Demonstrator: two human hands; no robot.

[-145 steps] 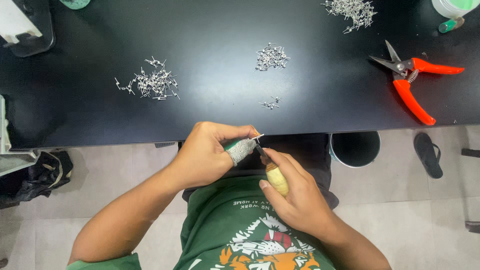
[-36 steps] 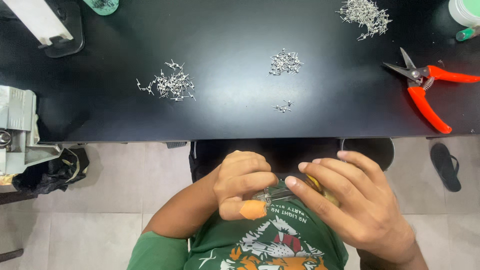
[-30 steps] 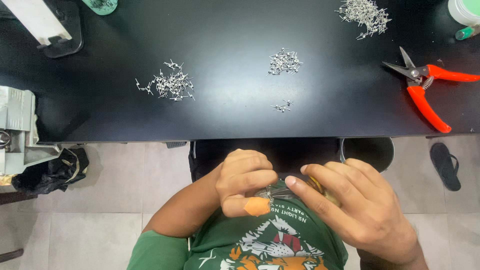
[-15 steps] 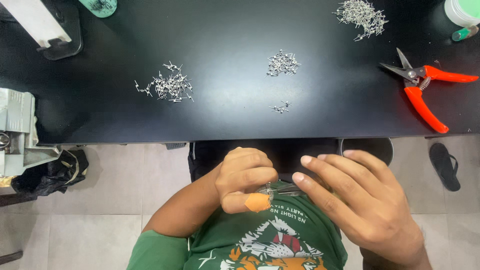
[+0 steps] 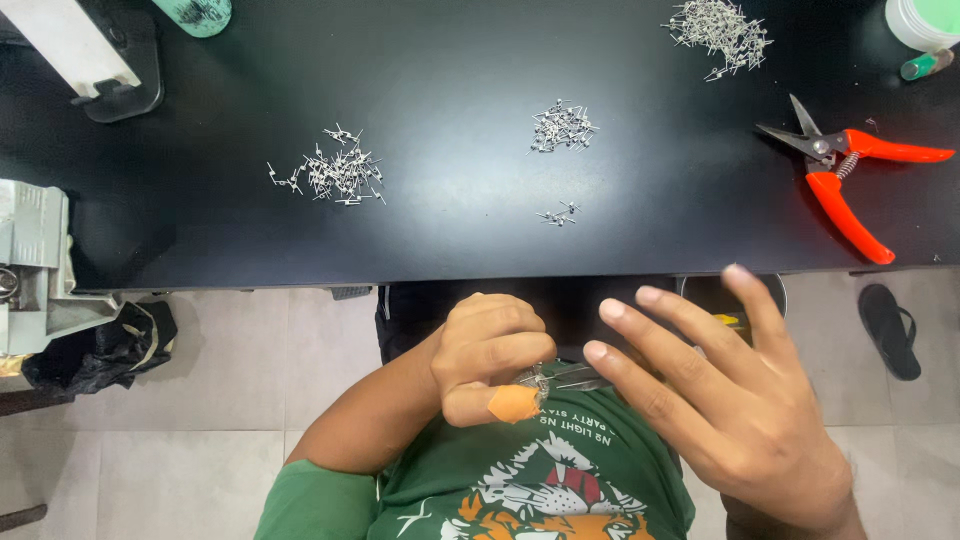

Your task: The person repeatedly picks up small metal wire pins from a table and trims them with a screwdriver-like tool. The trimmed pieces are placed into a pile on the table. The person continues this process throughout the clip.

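Fingers of the left hand (image 5: 488, 352) curl tight, pinching a tiny silver metal part (image 5: 537, 381) between an orange-bandaged thumb and forefinger, just above the green printed shirt (image 5: 560, 480). Slim grey metal pliers (image 5: 575, 377) lie beside that part at three o'clock, tips touching it. The right hand (image 5: 735, 410) spreads wide, fingers splayed over the pliers' handle, gripping nothing that shows. On the black tabletop (image 5: 450, 230) at twelve o'clock rest loose heaps of small silver pins (image 5: 335, 175), and orange-handled cutters (image 5: 845, 175) lie at two o'clock. A white round tub (image 5: 925, 20) with green contents sits at the far two o'clock corner.
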